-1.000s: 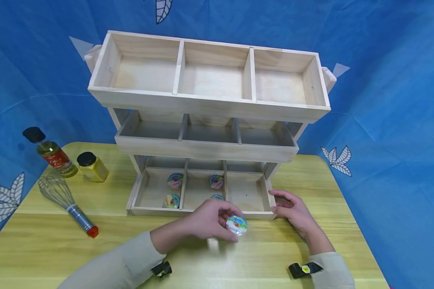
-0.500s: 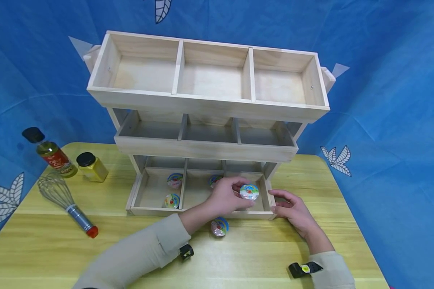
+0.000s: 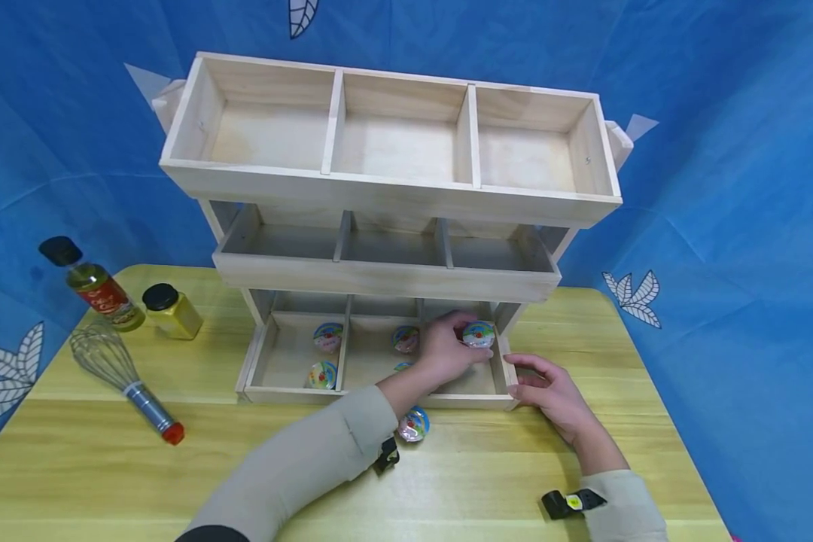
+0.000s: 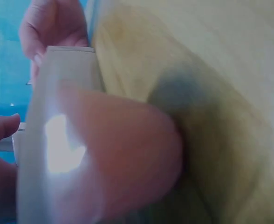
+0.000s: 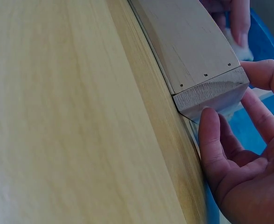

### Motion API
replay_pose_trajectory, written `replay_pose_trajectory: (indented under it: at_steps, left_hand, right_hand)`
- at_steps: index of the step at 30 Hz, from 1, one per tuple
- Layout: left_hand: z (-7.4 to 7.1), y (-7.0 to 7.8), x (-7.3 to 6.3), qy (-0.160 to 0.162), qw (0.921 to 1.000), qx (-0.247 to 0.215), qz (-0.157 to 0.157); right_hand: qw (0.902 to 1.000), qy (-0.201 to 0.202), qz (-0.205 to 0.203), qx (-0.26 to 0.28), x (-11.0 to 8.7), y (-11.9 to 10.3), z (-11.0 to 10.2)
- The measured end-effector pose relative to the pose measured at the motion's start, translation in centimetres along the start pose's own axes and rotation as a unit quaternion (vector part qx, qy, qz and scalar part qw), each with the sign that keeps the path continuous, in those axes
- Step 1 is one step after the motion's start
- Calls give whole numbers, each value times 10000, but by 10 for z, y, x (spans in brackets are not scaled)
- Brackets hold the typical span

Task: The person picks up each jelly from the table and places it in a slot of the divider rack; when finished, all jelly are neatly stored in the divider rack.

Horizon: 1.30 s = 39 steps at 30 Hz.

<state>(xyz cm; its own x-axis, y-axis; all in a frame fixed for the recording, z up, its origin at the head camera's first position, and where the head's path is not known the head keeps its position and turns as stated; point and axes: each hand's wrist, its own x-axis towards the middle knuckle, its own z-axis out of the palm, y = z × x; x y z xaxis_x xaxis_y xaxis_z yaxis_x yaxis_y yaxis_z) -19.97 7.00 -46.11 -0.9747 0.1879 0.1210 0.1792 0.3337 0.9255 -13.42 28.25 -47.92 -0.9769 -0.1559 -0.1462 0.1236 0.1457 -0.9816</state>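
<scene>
In the head view my left hand (image 3: 445,351) reaches into the right compartment of the lowest tray of a wooden three-tier rack (image 3: 386,280). Between its thumb and fingers it holds a small jelly cup (image 3: 478,334), the printed lid facing up. My right hand (image 3: 549,395) grips the front right corner of that tray; the right wrist view shows thumb and fingers around the wooden end (image 5: 211,95). Two cups, one a jelly cup (image 3: 328,338), lie in the left compartment. Another jelly cup (image 3: 406,339) lies in the middle one, with one partly hidden by my left arm.
One more jelly cup (image 3: 413,424) lies on the table before the tray, beside my left forearm. To the left are a whisk (image 3: 125,380), a yellow jar (image 3: 174,312) with a black lid and an oil bottle (image 3: 105,290). A blue cloth (image 3: 732,188) hangs behind.
My left hand has carried the jelly cup from in front of the tray, over its front edge, into the right compartment. My right hand has stayed at the corner.
</scene>
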Motion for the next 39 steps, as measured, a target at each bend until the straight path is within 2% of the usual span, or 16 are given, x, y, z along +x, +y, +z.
replay_pose_trajectory:
  at_steps: [5, 10, 17, 22, 34, 39]
  left_hand:
    - [8, -6, 4, 237, 9988, 436, 39]
    - [16, -10, 5, 275, 9974, 621, 255]
    - [23, -11, 5, 175, 9951, 976, -31]
    - [26, -12, 5, 142, 9928, 1192, -23]
    - [26, -10, 4, 264, 9916, 1268, 18]
    - [23, -7, 2, 154, 9920, 1255, -61]
  right_hand:
    - [10000, -21, -50, -17, 0, 0, 1]
    - [9999, -18, -113, 10, 0, 2, 1]
    - [9999, -62, -104, 52, 1, 4, 0]
    - [9999, -41, -139, 64, 0, 4, 0]
    - [9998, -46, -171, 26, 0, 3, -1]
    - [9998, -50, -174, 10, 0, 4, -1]
